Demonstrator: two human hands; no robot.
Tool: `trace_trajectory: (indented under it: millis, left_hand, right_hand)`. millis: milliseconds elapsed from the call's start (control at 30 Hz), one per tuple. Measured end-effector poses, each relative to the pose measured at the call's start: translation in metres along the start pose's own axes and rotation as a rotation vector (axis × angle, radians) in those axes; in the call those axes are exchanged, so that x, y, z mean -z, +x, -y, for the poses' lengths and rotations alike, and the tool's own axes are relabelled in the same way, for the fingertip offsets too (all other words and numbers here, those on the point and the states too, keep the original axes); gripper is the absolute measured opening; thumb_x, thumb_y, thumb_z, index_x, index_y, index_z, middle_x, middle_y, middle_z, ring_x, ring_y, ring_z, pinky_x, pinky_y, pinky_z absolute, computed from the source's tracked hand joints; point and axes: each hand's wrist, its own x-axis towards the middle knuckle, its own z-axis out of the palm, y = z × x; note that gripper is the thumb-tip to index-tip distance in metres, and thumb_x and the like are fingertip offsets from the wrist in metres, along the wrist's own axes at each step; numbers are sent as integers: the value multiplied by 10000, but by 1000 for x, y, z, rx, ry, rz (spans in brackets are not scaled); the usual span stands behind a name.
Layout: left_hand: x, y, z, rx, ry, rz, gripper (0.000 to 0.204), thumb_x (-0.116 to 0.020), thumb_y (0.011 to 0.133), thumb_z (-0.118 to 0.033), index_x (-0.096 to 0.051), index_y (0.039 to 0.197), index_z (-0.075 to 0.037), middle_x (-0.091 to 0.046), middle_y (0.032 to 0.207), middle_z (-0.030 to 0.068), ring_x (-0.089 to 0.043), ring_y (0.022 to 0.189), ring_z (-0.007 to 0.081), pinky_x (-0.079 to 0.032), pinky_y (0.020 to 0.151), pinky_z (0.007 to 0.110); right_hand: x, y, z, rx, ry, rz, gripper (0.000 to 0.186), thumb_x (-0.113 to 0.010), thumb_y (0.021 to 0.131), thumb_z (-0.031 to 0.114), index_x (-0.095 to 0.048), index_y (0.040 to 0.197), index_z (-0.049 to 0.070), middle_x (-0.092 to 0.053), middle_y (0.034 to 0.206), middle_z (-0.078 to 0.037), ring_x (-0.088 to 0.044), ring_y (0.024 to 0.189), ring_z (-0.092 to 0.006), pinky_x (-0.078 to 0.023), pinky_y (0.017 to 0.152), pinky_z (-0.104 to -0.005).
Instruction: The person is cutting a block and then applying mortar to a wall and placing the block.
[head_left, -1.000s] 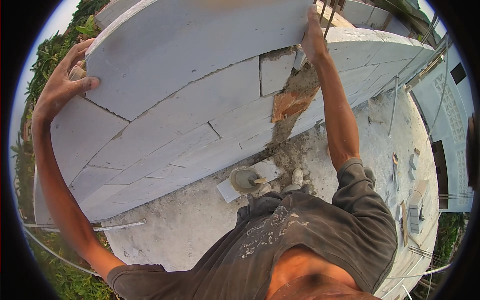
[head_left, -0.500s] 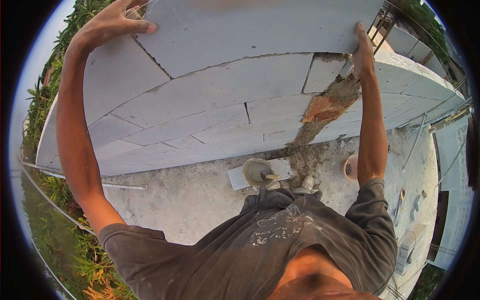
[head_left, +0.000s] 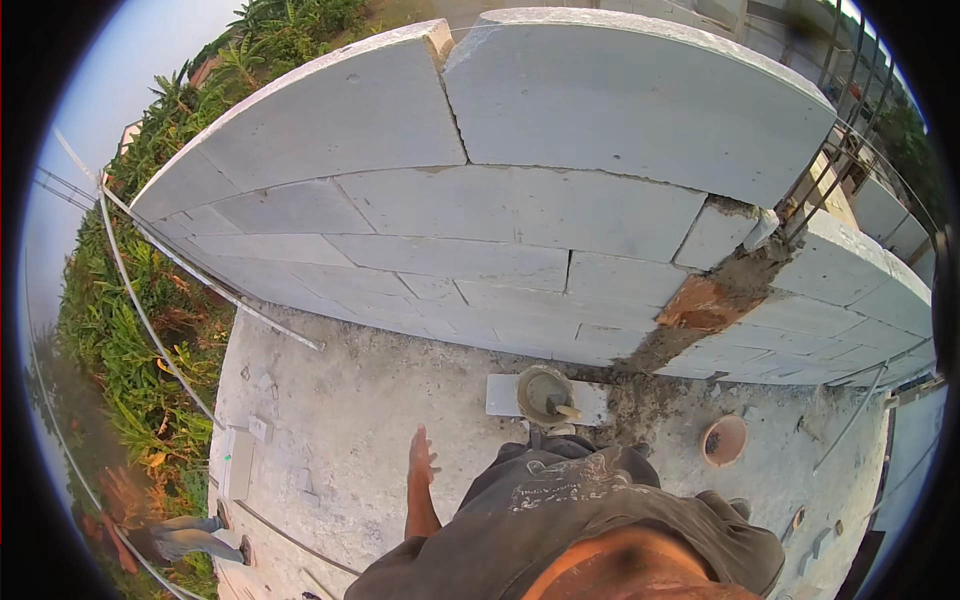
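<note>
My left hand (head_left: 422, 460) is off the wall, held low over the concrete floor with its fingers apart and nothing in it. My right hand is out of sight. A large pale grey block (head_left: 640, 110) sits on the top course of the block wall (head_left: 430, 205), with a narrow gap on its left side. Close to my feet, a round bucket (head_left: 545, 393) with grey mortar and a tool handle (head_left: 568, 411) in it rests on a white slab (head_left: 503, 396).
Rough mortar (head_left: 745, 270) runs down the wall's right part, below steel bars (head_left: 845, 130). An orange-brown bucket (head_left: 723, 440) stands on the floor at the right. Another person's legs (head_left: 195, 540) show at the lower left, near a pale block (head_left: 236, 462) and a metal pole (head_left: 290, 535).
Both hands have let go of the block at the wall's top. The left has dropped to my side; the right has left view. My view has shifted back, showing more wall and floor.
</note>
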Motion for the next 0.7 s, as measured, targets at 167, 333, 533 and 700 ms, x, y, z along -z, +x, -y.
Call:
trace_trajectory:
  millis: [167,333,533,700]
  left_hand:
    - [-53,-41,118,-71,1,189,869,-411,911,-732,-277,1538,-147,-389,1508,157,-444,1325,366,-400,1057,532]
    - [-68,-90,151,429,-113,431,872,-358,909,-762,-362,1509,-128,-502,1422,188,-499,1294,318,-408,1067,502]
    - [-78,-33,193,386,474,529,1188,-579,762,-793,-139,1550,-19,-347,1521,238,-382,1387,357,-360,1105,477]
    - [-48,-6,303,376,1097,337,1208,-698,716,-703,-69,1575,-134,-322,1483,360,-364,1358,513,-334,1109,539]
  right_hand:
    - [-105,-60,198,19,494,542,493,-452,1036,350,-457,1434,59,-555,1365,-118,-553,1190,-245,-424,1027,-373]
    - [-112,56,285,-356,831,565,671,-517,986,488,-363,1454,32,-526,1397,-181,-607,1153,-308,-461,1008,-441]
    - [-179,78,242,76,-136,371,589,-679,899,364,-505,1374,64,-629,1251,-194,-646,1079,-310,-504,933,-432]
    - [-278,90,157,-139,-505,385,582,-729,836,300,-522,1347,113,-617,1250,-182,-615,1100,-388,-490,947,-478]
